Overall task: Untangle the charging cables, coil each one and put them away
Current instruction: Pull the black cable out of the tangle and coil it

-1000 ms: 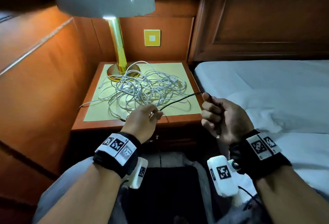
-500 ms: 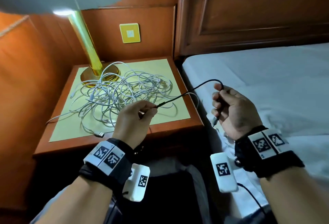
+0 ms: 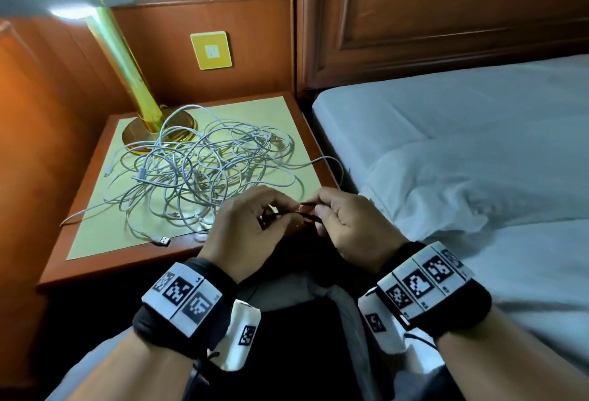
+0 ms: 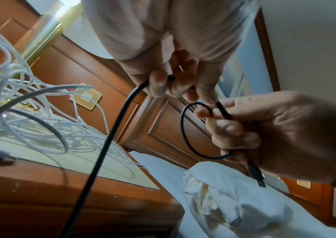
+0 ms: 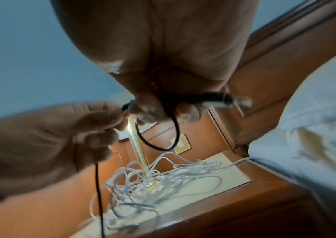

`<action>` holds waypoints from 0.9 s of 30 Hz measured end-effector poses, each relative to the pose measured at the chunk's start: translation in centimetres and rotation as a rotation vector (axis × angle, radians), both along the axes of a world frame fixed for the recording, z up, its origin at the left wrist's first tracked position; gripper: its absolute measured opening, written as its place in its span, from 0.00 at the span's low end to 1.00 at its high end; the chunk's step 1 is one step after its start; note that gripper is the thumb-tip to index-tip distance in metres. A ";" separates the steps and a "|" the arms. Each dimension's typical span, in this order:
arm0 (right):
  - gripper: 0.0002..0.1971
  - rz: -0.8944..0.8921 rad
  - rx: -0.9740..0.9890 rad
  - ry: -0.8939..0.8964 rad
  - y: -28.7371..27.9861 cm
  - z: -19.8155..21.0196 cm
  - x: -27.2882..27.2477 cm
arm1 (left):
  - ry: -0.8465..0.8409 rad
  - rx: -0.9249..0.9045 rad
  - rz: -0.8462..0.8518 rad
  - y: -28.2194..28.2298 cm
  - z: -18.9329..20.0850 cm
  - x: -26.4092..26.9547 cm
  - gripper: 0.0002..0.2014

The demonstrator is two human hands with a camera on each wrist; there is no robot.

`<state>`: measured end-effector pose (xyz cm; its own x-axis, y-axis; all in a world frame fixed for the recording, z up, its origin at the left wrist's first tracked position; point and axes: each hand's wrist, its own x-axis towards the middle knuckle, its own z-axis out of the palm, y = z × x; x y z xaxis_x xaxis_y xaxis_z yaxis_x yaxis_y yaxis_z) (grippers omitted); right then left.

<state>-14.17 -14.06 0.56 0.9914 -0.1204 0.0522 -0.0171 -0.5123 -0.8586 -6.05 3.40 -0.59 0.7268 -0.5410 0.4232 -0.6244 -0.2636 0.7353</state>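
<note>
Two hands now together at centre frame, apart a moment ago | left hand (image 3: 245,228) fingers pinch black cable (image 4: 110,133), right hand (image 3: 350,225) grips its first loop | coiling begun | white cables (image 3: 204,168) still tangled on table (image 3: 95,260)

Left hand (image 3: 245,228) and right hand (image 3: 350,225) side by side, fingertips touching, cable (image 4: 110,136) between them. Cable tangle (image 3: 204,171) on bench (image 3: 95,260) — ahead-left of left hand. Lamp (image 3: 149,113) behind tangle. Bed (image 3: 478,145) right of right hand.
</note>
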 end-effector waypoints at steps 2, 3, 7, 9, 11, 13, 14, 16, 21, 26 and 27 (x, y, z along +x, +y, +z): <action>0.12 -0.032 0.157 -0.010 0.2 0.1 0.2 | 0.110 -0.093 0.003 0.0 -0.1 0.2 0.07; 0.12 -0.036 0.247 -0.007 0.3 0.1 0.3 | 0.131 -0.132 -0.022 0.1 0.0 0.3 0.06; 0.10 -0.039 0.491 0.021 0.6 0.1 0.8 | 0.197 -0.112 -0.061 0.5 -0.3 0.8 0.06; 0.10 -0.042 0.551 0.061 0.6 0.3 0.8 | 0.227 -0.080 -0.058 0.5 -0.6 1.0 0.07; 0.11 -0.043 0.535 0.090 0.5 0.5 0.8 | 0.271 -0.045 -0.073 0.5 -0.6 1.1 0.09; 0.11 -0.037 0.488 0.103 0.6 0.5 0.8 | 0.282 -0.003 -0.060 0.6 -0.5 1.2 0.10; 0.11 -0.036 0.465 0.114 0.6 0.4 0.8 | 0.274 0.013 -0.048 0.6 -0.4 1.2 0.09; 0.11 -0.040 0.397 0.137 0.6 0.3 0.8 | 0.275 0.046 -0.006 0.6 -0.3 1.1 0.08; 0.12 -0.048 0.370 0.237 0.2 0.0 0.7 | 0.302 -0.024 0.145 0.8 -0.1 1.6 0.07; 0.07 -0.117 0.268 0.215 -0.5 -0.2 0.7 | 0.346 -0.091 0.165 1.1 0.5 1.6 0.06; 0.07 -0.138 0.269 0.213 -0.6 -0.2 0.8 | 0.356 -0.096 0.152 1.1 0.5 1.5 0.06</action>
